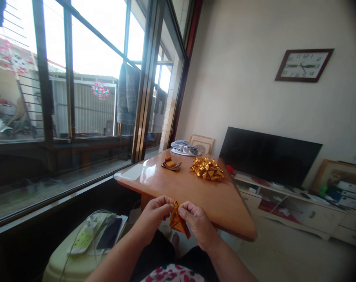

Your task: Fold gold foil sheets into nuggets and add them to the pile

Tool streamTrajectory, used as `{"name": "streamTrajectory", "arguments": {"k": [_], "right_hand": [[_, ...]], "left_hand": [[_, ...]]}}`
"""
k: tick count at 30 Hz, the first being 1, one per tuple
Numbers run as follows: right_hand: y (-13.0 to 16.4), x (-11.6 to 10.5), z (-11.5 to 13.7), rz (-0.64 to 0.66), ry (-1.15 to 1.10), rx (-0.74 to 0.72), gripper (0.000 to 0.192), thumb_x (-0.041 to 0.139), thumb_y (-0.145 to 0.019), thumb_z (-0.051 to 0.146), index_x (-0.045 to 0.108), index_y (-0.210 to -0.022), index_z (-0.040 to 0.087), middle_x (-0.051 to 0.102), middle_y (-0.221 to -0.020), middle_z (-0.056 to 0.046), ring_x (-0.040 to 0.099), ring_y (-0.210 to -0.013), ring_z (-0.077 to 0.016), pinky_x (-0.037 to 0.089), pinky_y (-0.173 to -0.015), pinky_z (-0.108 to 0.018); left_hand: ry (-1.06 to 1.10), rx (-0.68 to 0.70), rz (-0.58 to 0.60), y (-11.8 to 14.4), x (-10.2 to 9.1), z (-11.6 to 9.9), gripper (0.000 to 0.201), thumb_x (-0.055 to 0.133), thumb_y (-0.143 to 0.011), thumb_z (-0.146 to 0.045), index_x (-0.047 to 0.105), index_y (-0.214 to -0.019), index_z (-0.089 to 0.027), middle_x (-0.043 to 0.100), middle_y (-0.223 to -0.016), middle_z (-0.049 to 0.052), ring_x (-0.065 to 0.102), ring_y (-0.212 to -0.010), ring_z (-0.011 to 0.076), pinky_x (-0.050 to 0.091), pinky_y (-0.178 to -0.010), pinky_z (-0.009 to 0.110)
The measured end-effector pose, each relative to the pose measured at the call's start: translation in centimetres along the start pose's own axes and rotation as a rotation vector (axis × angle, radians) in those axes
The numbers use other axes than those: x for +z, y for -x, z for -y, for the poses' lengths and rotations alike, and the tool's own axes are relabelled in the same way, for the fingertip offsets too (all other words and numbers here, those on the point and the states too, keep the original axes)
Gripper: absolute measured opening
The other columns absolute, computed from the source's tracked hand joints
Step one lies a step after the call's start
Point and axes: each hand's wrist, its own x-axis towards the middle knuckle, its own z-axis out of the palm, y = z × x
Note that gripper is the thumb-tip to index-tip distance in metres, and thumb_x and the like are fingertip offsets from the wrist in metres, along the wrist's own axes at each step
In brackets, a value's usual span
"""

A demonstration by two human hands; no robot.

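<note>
Gold foil paper [178,221] is pinched between both hands, left hand [154,215] and right hand [197,223] raised together.

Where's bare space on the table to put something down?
The near half of the table is bare, between both hands and the gold pile. The left corner holds a pale sheet. The far end is crowded: flat foil stack, gold pile, folded cloth.

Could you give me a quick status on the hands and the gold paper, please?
Left hand and right hand both pinching gold paper. Folded pile on table. Nothing between.
</note>
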Motion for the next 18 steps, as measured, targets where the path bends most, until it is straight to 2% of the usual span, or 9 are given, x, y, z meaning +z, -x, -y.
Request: {"name": "streamTrajectory", "arguments": {"k": [4,7,11,14,18], "right_hand": [[0.0,-0.2,-0.4,-0.007,0.010,0.032,0.039,0.069,-0.084,0.057,0.059,-0.080,0.020,0.056,-0.065,0.004,0.048,-0.054,-0.0113,0.042,-0.051,-0.022],[-0.2,-0.2,-1.1,-0.046,0.073,-0.007,0.036,0.067,-0.086,0.055,0.059,-0.081,0.020,0.051,-0.060,0.006,0.042,-0.049,-0.0098,0.038,-0.047,-0.022],[-0.4,-0.2,-1.7,-0.109,0.220,-0.129,0.033,0.063,-0.091,0.051,0.062,-0.082,0.019,0.059,-0.067,0.003,0.051,-0.059,-0.0128,0.045,-0.056,-0.024],[-0.4,0.0,-1.7,-0.138,0.333,-0.190,0.030,0.060,-0.094,0.047,0.064,-0.083,0.019,0.065,-0.073,-0.001,0.058,-0.067,-0.0160,0.047,-0.062,-0.026],[-0.2,0.0,-1.5,-0.200,0.527,-0.277,0.024,0.058,-0.095,0.039,0.065,-0.081,0.021,0.068,-0.078,-0.002,0.062,-0.074,-0.0185,0.047,-0.067,-0.028]], "left_hand": [[0.004,0.040,-0.036,-0.2,0.1,0.1,0.020,0.077,-0.071,-0.028,0.063,-0.079,-0.018,0.060,-0.071,-0.002,0.052,-0.063,0.0111,0.039,-0.060,0.022],[-0.029,0.079,-0.068,-0.1,0.5,0.1,0.018,0.077,-0.071,-0.027,0.062,-0.075,-0.018,0.061,-0.071,-0.001,0.055,-0.066,0.0126,0.041,-0.062,0.022],[-0.070,0.036,-0.120,0.4,1.2,0.0,0.012,0.073,-0.072,-0.025,0.065,-0.076,-0.018,0.064,-0.070,0.000,0.056,-0.064,0.0139,0.042,-0.060,0.023],[-0.061,-0.002,-0.121,0.5,1.5,0.0,0.016,0.074,-0.073,-0.030,0.067,-0.080,-0.017,0.068,-0.072,0.002,0.060,-0.065,0.0164,0.045,-0.063,0.026],[-0.006,0.009,-0.100,0.4,1.6,0.2,0.022,0.080,-0.068,-0.033,0.066,-0.073,-0.017,0.067,-0.071,0.002,0.062,-0.070,0.0181,0.046,-0.069,0.028]]}}
